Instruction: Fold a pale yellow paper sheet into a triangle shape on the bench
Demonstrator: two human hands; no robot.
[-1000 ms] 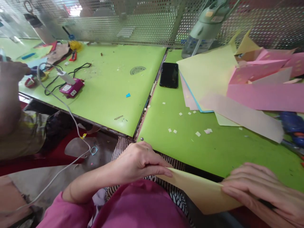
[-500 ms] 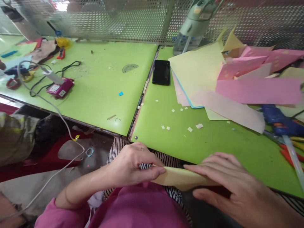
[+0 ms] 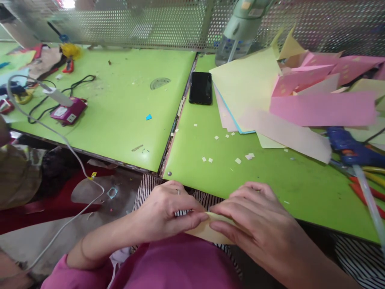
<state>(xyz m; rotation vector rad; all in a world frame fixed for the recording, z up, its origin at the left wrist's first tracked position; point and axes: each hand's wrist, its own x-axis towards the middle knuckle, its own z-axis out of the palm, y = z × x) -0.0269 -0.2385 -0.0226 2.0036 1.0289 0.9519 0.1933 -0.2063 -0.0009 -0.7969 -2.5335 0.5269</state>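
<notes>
A folded strip of pale yellow paper (image 3: 207, 233) is held over my lap, just off the table's front edge. My left hand (image 3: 173, 208) pinches its top edge between thumb and fingers. Close beside it, my right hand (image 3: 255, 220) has its thumb on the near face of the paper and its fingers along the upper edge. The paper's right part is hidden behind my right hand.
On the green table (image 3: 186, 152) lie a black phone (image 3: 200, 88), small paper scraps, and pink and yellow sheets (image 3: 246, 88). A blue glue gun (image 3: 350, 148) is at right, a bottle (image 3: 237, 36) behind. A purple power adapter (image 3: 69, 111) and cable are at left.
My right hand has moved left along the paper, close to my left hand, and its thumb and fingers have closed on the paper. The view has shifted slightly.
</notes>
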